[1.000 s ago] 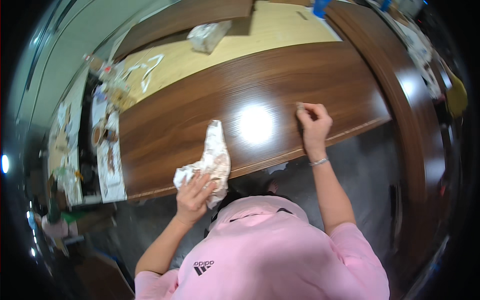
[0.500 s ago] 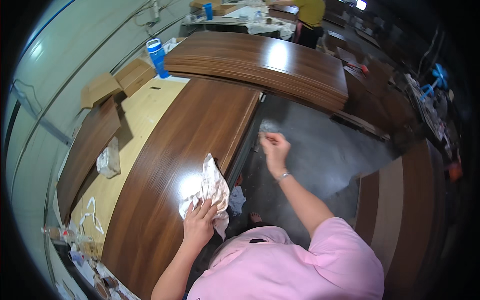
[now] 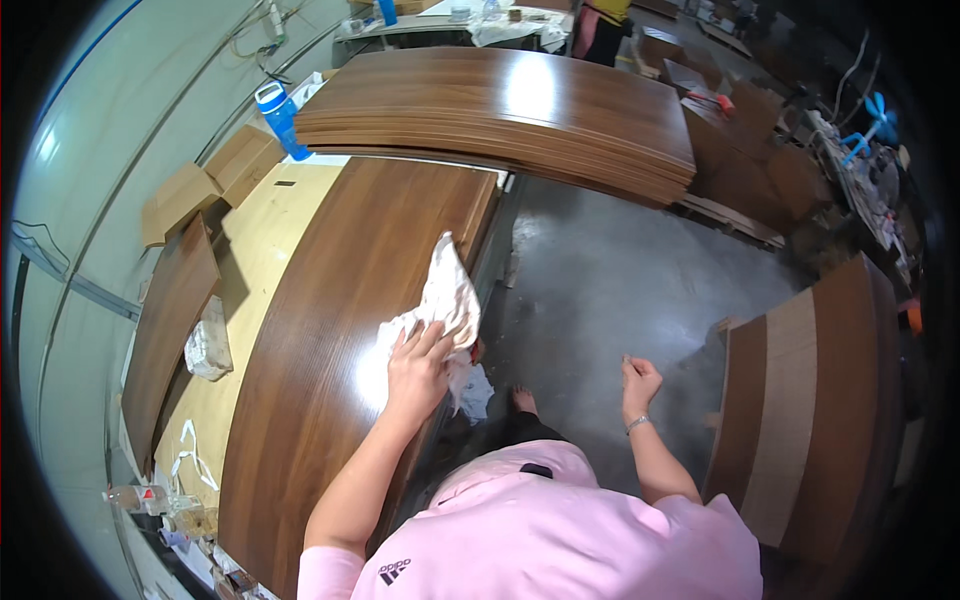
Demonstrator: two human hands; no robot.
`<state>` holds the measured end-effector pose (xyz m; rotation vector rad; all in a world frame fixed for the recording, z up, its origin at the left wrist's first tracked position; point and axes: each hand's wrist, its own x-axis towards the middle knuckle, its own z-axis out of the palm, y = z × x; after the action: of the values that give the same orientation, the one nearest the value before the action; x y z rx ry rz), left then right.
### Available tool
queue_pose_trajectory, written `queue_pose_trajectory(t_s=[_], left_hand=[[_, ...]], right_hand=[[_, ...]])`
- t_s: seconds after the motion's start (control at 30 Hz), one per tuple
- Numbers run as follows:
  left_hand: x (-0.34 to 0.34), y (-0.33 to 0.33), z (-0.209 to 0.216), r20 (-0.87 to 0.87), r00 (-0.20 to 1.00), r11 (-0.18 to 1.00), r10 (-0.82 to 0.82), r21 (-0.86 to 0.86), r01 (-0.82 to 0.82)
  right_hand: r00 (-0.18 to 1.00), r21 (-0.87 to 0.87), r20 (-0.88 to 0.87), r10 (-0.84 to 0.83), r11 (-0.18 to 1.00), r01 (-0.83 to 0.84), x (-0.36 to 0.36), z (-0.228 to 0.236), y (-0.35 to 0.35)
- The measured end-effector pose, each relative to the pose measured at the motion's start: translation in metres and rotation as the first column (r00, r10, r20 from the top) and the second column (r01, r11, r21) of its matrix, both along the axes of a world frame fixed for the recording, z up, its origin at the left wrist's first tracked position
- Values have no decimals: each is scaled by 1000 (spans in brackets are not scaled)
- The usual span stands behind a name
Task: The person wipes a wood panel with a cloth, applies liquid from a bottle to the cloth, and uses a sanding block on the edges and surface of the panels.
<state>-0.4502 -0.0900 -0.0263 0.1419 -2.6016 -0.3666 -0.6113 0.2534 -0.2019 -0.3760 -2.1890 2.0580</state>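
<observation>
A long brown wood-grain panel (image 3: 330, 290) lies lengthwise before me on the bench. My left hand (image 3: 418, 375) presses a crumpled white cloth (image 3: 452, 300) against its right edge, fingers gripping the fabric. The cloth's pointed end stretches away from me along that edge, and part of it hangs over. Away from the panel, above the grey floor, my right hand (image 3: 640, 385) is closed with thumb and fingers pinched together. Whether anything small is in it cannot be made out.
Beyond the panel stands a stack of similar brown panels (image 3: 500, 110). A blue bottle (image 3: 282, 122), open cardboard box (image 3: 180, 197) and plastic-wrapped white block (image 3: 208, 345) sit at left. More boards (image 3: 790, 400) stand at right. Another person (image 3: 604, 30) is at the far table.
My left hand and the cloth have moved farther along the panel's right edge. My right hand has left the edge and swung back to the right. The view has shifted slightly.
</observation>
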Motion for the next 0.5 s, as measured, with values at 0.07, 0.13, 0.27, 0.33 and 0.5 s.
queue_pose_trajectory(t_s=[0.07,0.13,0.27,0.33,0.5], left_hand=[[-42,-7,1,19,1000,1000,-14,-4,14],[-94,-15,-1,19,998,998,-56,-15,56],[-212,-45,-2,2,999,998,-54,-17,54],[-263,-59,-3,-38,998,999,-41,16,41],[-226,-39,0,148,989,1000,-22,11,21]], right_hand=[[997,21,46,68,997,-69,-9,-1,9],[987,14,127,94,995,-97,-22,-8,16],[996,46,54,66,997,-69,-47,-22,7],[992,19,96,85,996,-87,-56,-26,3],[989,144,67,134,979,-143,-72,-39,14]])
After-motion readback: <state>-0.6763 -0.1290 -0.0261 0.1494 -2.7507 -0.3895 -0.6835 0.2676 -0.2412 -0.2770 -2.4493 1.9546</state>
